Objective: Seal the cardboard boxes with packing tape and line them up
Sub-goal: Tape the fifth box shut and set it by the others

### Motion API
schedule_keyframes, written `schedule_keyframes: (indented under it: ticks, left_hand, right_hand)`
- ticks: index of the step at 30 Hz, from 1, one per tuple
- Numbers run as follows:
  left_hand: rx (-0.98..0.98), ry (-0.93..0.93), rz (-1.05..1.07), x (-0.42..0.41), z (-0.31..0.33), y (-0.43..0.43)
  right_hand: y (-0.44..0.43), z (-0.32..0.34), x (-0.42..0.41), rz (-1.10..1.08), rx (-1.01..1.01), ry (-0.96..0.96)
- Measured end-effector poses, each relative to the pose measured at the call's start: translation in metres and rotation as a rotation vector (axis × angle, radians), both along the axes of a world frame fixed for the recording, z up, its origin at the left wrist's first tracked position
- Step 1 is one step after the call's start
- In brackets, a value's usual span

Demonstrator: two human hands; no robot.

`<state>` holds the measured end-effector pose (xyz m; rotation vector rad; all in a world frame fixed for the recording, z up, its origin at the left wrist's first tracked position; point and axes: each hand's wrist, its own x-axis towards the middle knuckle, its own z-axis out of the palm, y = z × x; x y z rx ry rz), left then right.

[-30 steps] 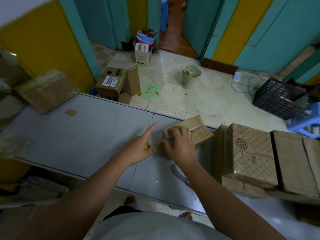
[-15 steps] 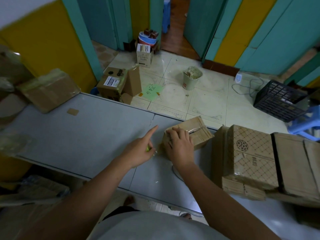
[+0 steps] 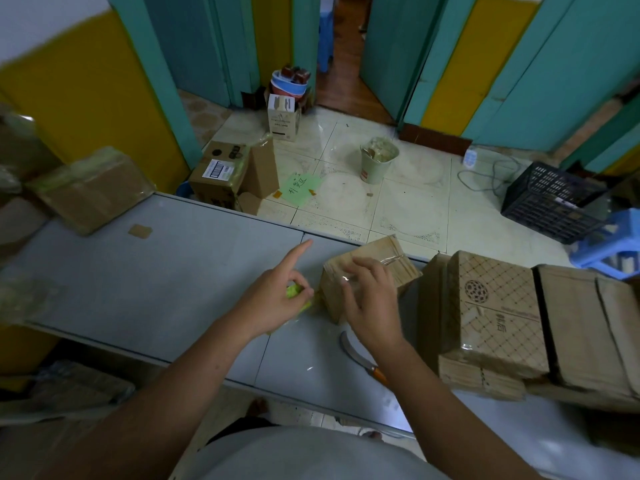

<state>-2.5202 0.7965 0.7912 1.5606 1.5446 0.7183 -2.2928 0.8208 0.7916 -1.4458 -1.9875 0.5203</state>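
Your left hand (image 3: 273, 301) grips a green tool (image 3: 294, 292), index finger straight out. Your right hand (image 3: 372, 303) curls loosely over the box (image 3: 388, 251) on the table (image 3: 173, 271), near its far edge. I cannot tell whether it pinches tape. A knife (image 3: 348, 348) lies beside your right wrist.

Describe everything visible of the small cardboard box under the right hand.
The small cardboard box is plain brown and low, with shiny clear tape across its top. It sits on the grey table near the far edge, askew to it. The right hand lies over its near-left corner, fingers loosely bent on top. The left hand, gripping a yellow-green object, is just left; a taller box stack stands close on its right.
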Motion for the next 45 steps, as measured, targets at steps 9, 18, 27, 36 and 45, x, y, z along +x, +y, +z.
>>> schedule_keyframes:
  ticks: [9,18,27,36,45]
  left_hand:
    - [-0.296,0.198,-0.209,0.01,0.006,0.057]
    - [-0.341,0.197,-0.297,0.017,0.012,0.052]
    - [-0.29,0.072,-0.277,0.033,0.018,0.015]
    - [-0.33,0.105,-0.373,0.072,0.005,-0.006]
    - [-0.289,0.136,-0.361,0.075,0.001,0.002]
  right_hand:
    - [-0.03,-0.012,0.033,-0.503,-0.45,0.537]
    - [-0.012,-0.013,0.019,-0.343,-0.601,0.659]
    - [0.001,0.007,0.04,-0.298,-0.521,0.516]
    - [-0.008,0.008,0.067,-0.362,-0.419,0.005]
    - [-0.019,0.004,0.076,-0.168,-0.172,-0.151]
